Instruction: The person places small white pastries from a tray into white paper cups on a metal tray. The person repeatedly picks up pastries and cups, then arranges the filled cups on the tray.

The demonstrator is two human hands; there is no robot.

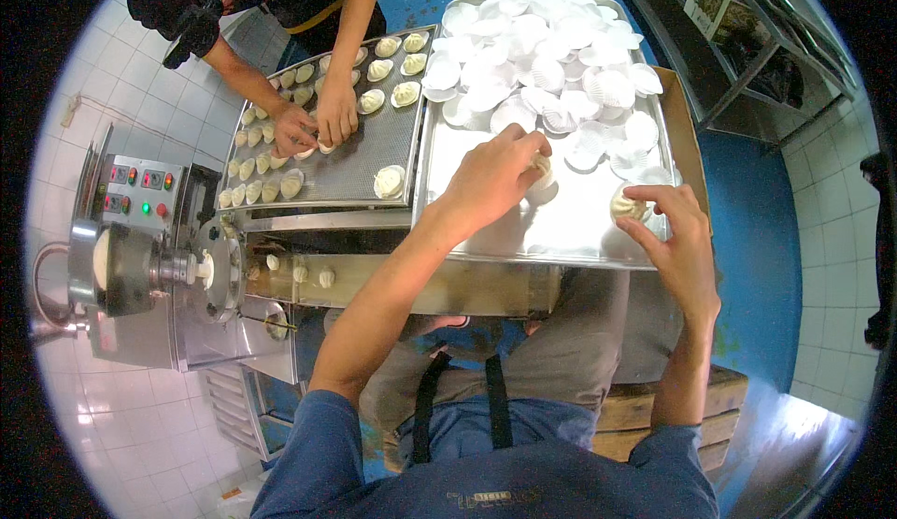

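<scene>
Over the metal tray (483,235) in front of me, my left hand (494,175) holds a pleated dough bun (541,172) between thumb and fingers, partly hidden by them. Near the tray's right edge my right hand (674,228) pinches another pleated bun (626,205) between thumb and forefinger. A heap of white fluted paper cups (536,49) covers the far part of this tray. To its left, a perforated tray (364,158) carries rows of buns in paper cups, with one such bun (389,181) at its near right corner.
A co-worker's hands (315,126) reach over the perforated tray. Several buns (326,278) lie on the conveyor belt (427,288) below the trays. At the left stands a machine with a control panel (137,190). A cardboard box (683,126) is under the tray's right side; metal shelving (743,84) is beyond.
</scene>
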